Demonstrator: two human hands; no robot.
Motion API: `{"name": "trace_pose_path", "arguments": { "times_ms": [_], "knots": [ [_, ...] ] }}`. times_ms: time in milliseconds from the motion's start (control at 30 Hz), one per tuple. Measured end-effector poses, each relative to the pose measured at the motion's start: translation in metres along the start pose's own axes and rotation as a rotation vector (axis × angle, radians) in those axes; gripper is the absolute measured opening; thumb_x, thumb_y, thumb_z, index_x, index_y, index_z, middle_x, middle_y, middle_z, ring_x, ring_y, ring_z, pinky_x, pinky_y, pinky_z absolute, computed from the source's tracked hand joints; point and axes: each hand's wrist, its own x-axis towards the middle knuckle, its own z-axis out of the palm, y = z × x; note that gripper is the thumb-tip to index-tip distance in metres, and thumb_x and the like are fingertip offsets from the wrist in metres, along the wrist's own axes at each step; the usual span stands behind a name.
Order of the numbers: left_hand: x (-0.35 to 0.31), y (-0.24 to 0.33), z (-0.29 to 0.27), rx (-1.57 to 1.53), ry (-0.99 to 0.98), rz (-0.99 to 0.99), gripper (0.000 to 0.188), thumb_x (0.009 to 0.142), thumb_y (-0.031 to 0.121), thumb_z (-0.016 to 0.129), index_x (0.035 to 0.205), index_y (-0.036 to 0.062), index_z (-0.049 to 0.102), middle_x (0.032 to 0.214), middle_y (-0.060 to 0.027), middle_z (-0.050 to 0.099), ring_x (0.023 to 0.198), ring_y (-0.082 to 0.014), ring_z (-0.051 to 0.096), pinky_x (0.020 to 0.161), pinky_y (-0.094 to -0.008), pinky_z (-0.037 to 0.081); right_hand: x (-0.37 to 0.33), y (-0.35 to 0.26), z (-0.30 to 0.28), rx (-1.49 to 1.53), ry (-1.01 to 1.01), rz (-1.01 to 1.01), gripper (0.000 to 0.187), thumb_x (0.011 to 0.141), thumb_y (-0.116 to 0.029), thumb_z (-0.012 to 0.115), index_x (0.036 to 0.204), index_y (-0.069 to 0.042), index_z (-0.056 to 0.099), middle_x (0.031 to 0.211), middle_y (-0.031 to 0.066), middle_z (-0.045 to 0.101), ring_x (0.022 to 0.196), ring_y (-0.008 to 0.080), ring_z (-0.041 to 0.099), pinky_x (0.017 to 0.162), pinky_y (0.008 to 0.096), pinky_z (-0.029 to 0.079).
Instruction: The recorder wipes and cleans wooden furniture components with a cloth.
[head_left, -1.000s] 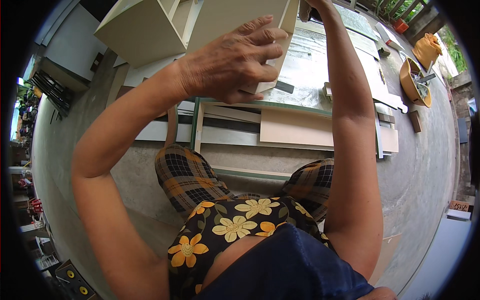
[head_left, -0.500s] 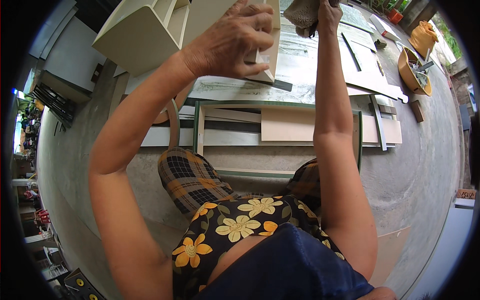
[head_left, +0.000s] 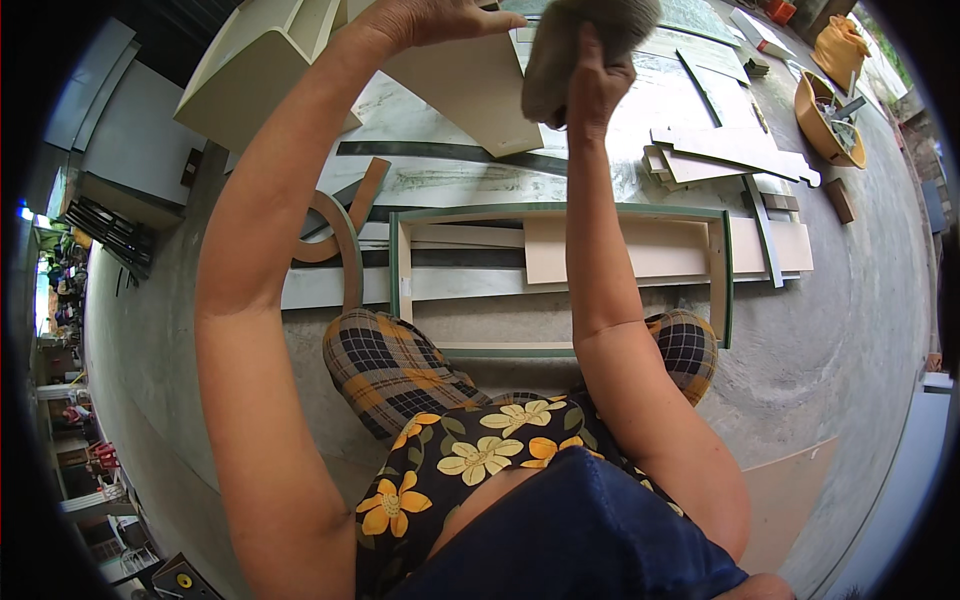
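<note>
My left hand [head_left: 435, 18] is at the top edge, its thumb stretched across the upper part of a cream cabinet piece [head_left: 470, 90]; its other fingers are mostly cut off, but it appears to grip the piece. This piece stands tilted, one corner down on the white boards. Bunched in my right hand [head_left: 595, 80] is a thick grey-brown cloth [head_left: 550, 65], with the index finger laid along it. The cloth is beside the cabinet piece's right edge; whether they touch I cannot tell.
A green-edged rectangular frame [head_left: 470, 212] lies before my knees, on stacked boards [head_left: 330, 290]. Curved wooden strips [head_left: 350, 250] lie left of it. Another cream cabinet part [head_left: 250, 80] stands far left. Cut panels [head_left: 720, 155] and a tan basin [head_left: 815, 125] are at the right.
The cream cabinet piece has turned, so a broad face shows now. My left hand has moved up and left. My right hand has brought the cloth leftward, close to the piece.
</note>
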Motion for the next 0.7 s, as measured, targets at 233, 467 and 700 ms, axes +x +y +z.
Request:
{"name": "trace_pose_path", "arguments": {
  "times_ms": [233, 467, 700],
  "knots": [
    [-0.011, -0.031, -0.009, 0.068, 0.009, 0.004, 0.037, 0.066, 0.035, 0.071, 0.062, 0.0012, 0.056, 0.077, -0.0123, 0.056, 0.082, -0.0258, 0.052, 0.081, -0.0392, 0.041, -0.05, 0.075, -0.02, -0.698, -0.213, -0.029, 0.019, 0.075, -0.015, 0.063, 0.087, 0.0, 0.062, 0.078, 0.014, 0.062, 0.074, 0.0282, 0.059, 0.07, 0.0377, 0.047],
    [-0.026, -0.048, -0.009, 0.04, 0.088, -0.089, 0.039, 0.065, 0.034, 0.071, 0.059, -0.0001, 0.052, 0.072, -0.0141, 0.054, 0.077, -0.0272, 0.052, 0.076, -0.0407, 0.042, -0.049, 0.157, -0.119, -1.133, -0.34, 0.553, 0.038, 0.07, -0.027, 0.066, 0.099, -0.001, 0.067, 0.092, 0.0206, 0.067, 0.087, 0.0338, 0.065, 0.078, 0.039, 0.05],
    [-0.04, -0.058, -0.008, 0.113, 0.102, -0.206, 0.036, 0.066, 0.034, 0.069, 0.058, 0.0017, 0.056, 0.074, -0.016, 0.057, 0.08, -0.0312, 0.054, 0.077, -0.0418, 0.043, -0.014, 0.068, -0.01, -0.177, -0.41, 0.36, 0.017, 0.08, -0.012, 0.067, 0.091, 0.001, 0.065, 0.081, 0.0029, 0.065, 0.074, 0.0088, 0.057, 0.067, 0.0252, 0.047]
  ]
}}
